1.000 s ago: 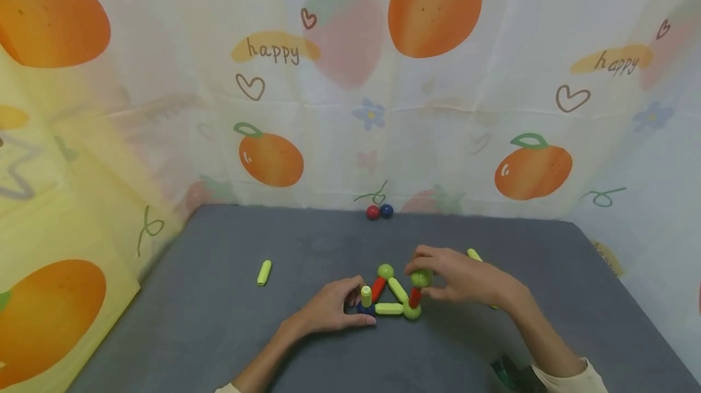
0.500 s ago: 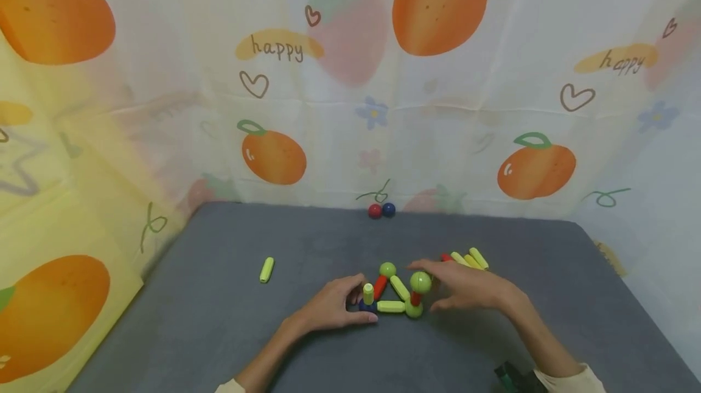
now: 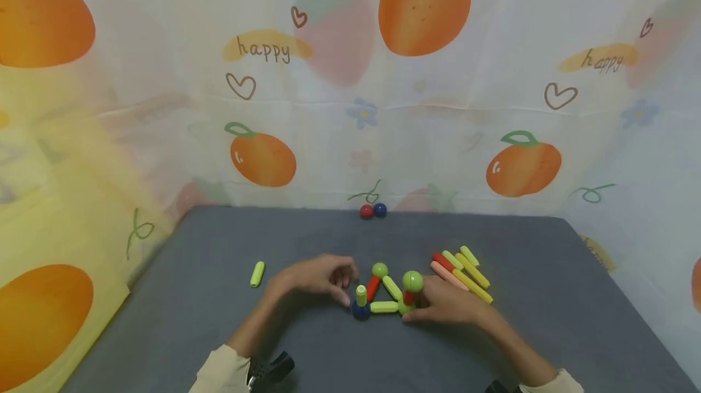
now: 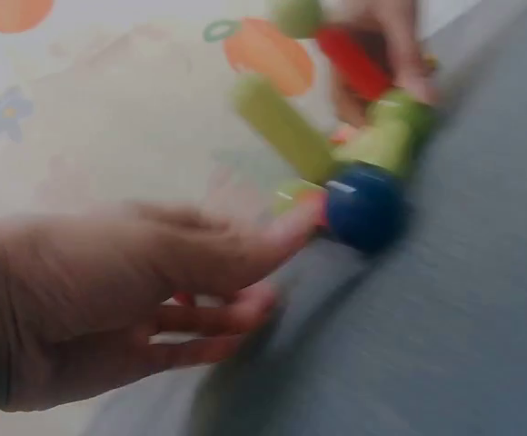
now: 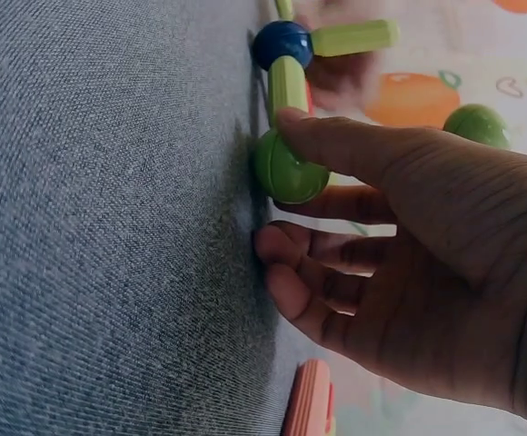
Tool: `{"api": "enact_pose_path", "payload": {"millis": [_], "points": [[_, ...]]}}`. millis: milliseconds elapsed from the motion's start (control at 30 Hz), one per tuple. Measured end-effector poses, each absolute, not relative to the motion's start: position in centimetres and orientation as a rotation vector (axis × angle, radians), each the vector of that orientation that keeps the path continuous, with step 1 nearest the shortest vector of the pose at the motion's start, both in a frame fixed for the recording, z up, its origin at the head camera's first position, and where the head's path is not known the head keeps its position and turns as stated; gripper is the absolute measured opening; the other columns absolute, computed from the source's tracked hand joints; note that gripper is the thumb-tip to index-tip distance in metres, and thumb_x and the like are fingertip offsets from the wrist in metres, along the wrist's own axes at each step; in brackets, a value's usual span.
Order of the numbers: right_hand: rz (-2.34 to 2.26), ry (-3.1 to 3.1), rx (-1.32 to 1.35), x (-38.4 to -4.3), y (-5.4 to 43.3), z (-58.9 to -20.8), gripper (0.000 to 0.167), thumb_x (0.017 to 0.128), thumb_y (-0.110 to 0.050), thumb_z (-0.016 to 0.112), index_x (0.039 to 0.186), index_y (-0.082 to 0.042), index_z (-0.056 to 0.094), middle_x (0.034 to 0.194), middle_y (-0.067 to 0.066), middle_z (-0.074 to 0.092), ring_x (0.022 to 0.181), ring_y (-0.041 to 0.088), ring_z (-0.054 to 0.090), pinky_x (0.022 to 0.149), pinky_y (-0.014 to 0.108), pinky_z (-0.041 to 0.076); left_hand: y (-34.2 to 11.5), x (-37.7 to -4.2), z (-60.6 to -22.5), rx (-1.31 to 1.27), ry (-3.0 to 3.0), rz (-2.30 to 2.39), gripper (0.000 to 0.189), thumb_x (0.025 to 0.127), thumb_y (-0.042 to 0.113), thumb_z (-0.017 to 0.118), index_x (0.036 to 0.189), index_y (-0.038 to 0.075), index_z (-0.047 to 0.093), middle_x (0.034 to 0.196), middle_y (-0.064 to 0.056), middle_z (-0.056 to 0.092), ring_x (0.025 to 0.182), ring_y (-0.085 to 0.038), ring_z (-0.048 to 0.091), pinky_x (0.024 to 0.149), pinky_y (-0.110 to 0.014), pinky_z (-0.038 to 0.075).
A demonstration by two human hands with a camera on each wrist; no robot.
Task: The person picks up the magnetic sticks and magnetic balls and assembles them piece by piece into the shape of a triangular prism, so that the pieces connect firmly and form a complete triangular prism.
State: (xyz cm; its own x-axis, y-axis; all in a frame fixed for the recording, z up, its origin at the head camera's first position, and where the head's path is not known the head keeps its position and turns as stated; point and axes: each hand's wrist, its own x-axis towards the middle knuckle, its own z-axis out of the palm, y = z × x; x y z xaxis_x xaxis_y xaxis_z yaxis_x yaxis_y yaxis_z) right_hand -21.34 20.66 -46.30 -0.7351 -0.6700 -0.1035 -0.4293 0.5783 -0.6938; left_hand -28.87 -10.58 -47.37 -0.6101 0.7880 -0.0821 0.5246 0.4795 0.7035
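A triangle of magnetic rods and balls lies on the grey table. Its left corner is a dark blue ball (image 3: pixel 361 311) carrying an upright yellow-green rod (image 3: pixel 361 294). At its right corner, a green ball (image 5: pixel 286 173) bears an upright red rod (image 3: pixel 409 299) topped by another green ball (image 3: pixel 413 281). A third green ball (image 3: pixel 380 270) forms the back corner. My right hand (image 3: pixel 449 300) pinches the right corner ball between thumb and fingers. Left of the triangle, my left hand (image 3: pixel 320 277) hovers with loosely bent fingers and holds nothing; its wrist view is blurred.
Several loose rods, including a pink rod (image 3: pixel 449 275) and a yellow rod (image 3: pixel 473 286), lie to the right behind my right hand. A yellow-green rod (image 3: pixel 257 274) lies alone at left. Red (image 3: pixel 366 212) and blue (image 3: pixel 380 210) balls sit at the back edge against the printed cloth.
My left hand has left the blue ball and moved back and left. My right hand let go of the top green ball and came down to the corner ball below.
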Motion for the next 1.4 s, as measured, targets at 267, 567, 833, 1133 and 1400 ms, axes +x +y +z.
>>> {"api": "enact_pose_path", "payload": {"millis": [267, 567, 833, 1133, 1400], "points": [[-0.925, 2.45, -0.885, -21.0, 20.3, -46.5, 0.024, 0.092, -0.029, 0.082, 0.1, -0.011, 0.068, 0.074, -0.009, 0.054, 0.064, -0.002, 0.046, 0.062, 0.019, 0.041, -6.4, -36.3, -46.4, 1.126, 2.917, 0.657, 0.044, 0.106, 0.009, 0.059, 0.147, -0.004, 0.051, 0.148, -0.025, 0.055, 0.138, -0.039, 0.054, 0.116, -0.052, 0.044], [-0.906, 2.451, -0.875, -21.2, 19.4, -46.7, 0.026, 0.092, -0.033, 0.081, 0.104, -0.015, 0.066, 0.084, -0.007, 0.059, 0.071, -0.001, 0.052, 0.067, 0.021, 0.046, -6.3, -36.1, -48.2, 0.869, 3.171, 0.56, 0.02, 0.094, 0.016, 0.078, 0.107, 0.005, 0.068, 0.097, -0.013, 0.066, 0.085, -0.026, 0.061, 0.076, -0.042, 0.053], [-0.912, 2.463, -0.887, -21.6, 19.9, -46.7, 0.031, 0.091, -0.031, 0.082, 0.107, -0.01, 0.065, 0.086, -0.006, 0.062, 0.074, -0.002, 0.054, 0.07, 0.021, 0.048, -8.6, -29.8, -45.0, 0.847, 2.656, 1.392, 0.029, 0.096, 0.022, 0.078, 0.12, 0.013, 0.064, 0.11, -0.007, 0.074, 0.099, -0.019, 0.073, 0.09, -0.035, 0.058], [-0.923, 2.445, -0.91, -22.0, 20.6, -46.8, 0.03, 0.091, -0.029, 0.082, 0.108, -0.009, 0.068, 0.09, -0.005, 0.066, 0.078, -0.002, 0.057, 0.074, 0.023, 0.051, -9.7, -23.1, -43.8, 1.228, 2.455, 1.309, 0.033, 0.092, 0.015, 0.081, 0.123, 0.012, 0.068, 0.121, -0.004, 0.066, 0.104, -0.012, 0.071, 0.089, -0.043, 0.062], [-0.891, 2.467, -0.931, -22.2, 20.5, -46.7, 0.027, 0.091, -0.028, 0.082, 0.103, -0.008, 0.069, 0.083, -0.006, 0.064, 0.072, -0.001, 0.053, 0.068, 0.022, 0.047, -10.0, -22.4, -45.4, 1.209, 2.462, 1.404, 0.031, 0.091, 0.018, 0.083, 0.118, 0.015, 0.068, 0.118, -0.005, 0.066, 0.1, -0.011, 0.07, 0.086, -0.043, 0.062]]}}
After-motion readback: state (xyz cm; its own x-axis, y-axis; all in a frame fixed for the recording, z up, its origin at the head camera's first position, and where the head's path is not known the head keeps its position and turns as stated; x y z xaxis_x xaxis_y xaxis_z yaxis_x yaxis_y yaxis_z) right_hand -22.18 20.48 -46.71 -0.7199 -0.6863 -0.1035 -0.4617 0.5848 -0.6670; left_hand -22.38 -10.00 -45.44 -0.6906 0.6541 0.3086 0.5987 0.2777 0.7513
